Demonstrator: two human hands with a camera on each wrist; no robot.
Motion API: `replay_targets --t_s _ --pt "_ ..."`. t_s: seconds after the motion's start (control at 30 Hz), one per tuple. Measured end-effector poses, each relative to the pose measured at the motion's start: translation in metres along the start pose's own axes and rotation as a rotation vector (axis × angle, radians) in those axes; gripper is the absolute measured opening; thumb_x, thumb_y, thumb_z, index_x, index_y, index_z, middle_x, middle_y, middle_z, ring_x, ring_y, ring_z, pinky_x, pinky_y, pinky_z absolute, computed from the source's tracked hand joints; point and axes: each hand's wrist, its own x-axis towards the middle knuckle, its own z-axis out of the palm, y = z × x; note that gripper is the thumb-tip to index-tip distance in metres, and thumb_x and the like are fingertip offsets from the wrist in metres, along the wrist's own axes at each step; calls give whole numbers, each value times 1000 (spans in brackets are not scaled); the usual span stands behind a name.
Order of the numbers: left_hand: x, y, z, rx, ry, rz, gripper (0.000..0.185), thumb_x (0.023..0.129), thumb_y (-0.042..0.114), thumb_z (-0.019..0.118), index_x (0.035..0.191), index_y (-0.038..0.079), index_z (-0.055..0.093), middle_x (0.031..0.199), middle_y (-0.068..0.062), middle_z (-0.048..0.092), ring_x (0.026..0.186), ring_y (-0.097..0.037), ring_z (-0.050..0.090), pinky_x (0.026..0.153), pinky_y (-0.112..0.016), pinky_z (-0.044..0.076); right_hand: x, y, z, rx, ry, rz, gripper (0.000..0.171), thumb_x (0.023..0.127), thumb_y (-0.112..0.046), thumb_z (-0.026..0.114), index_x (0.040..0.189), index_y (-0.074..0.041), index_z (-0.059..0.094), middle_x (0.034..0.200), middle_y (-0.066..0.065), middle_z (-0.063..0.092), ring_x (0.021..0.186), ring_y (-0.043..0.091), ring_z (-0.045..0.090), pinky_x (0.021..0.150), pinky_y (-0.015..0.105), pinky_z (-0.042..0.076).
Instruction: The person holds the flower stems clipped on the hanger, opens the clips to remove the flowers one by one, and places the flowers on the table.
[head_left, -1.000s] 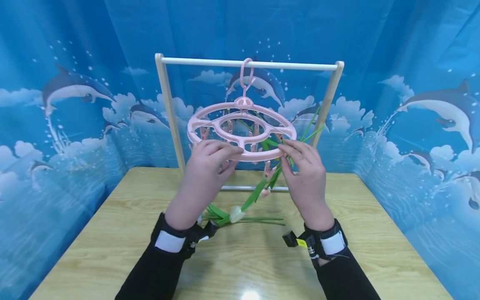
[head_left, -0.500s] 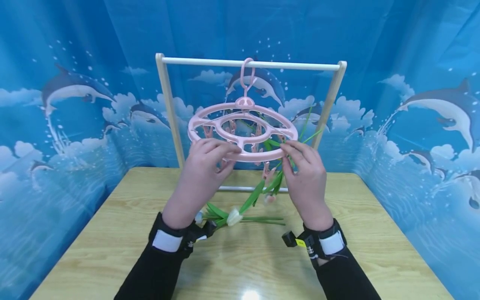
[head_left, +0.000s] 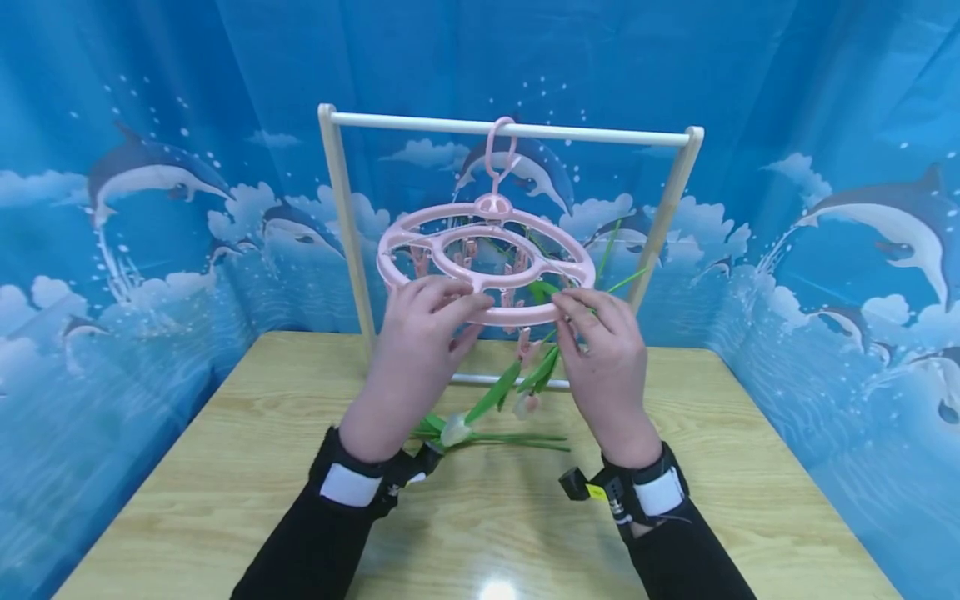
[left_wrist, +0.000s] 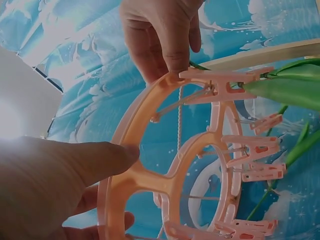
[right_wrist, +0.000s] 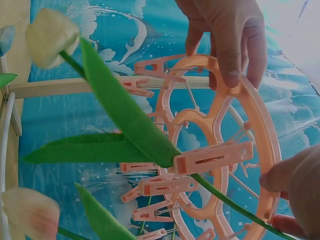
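Under the wooden rail [head_left: 510, 127], the left hand [head_left: 420, 333] grips the hanging pink peg hanger [head_left: 486, 265] to steady it while the right hand [head_left: 603, 350] pinches a tulip stem [head_left: 525, 371] at its rim.

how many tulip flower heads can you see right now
3, counted in the head view. One white tulip bud lies low over the table by the left hand. One pinkish bud hangs below the pink clip hanger. A third hangs just under the ring. More may be hidden behind the hands.
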Motion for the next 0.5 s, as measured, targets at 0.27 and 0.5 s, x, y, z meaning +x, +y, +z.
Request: replay_targets --t_s 0.27,0.5 --pt "0 -12 -3 -38 -34 -29 31 91 21 92 120 17 83 124 -10 78 121 -33 71 112 -52 57 1 3 -2 3 -47 30 27 98 -6 81 124 0 80 127 19 78 120 42 70 106 53 59" --pt "2 -23 -9 -59 -11 -49 29 92 16 91 120 14 84 123 -9 79 112 -30 70 101 -45 61 2 4 -3 4 -46 22 32 96 -12 85 126 -3 80 129 17 78 120 42 69 107 54 57"
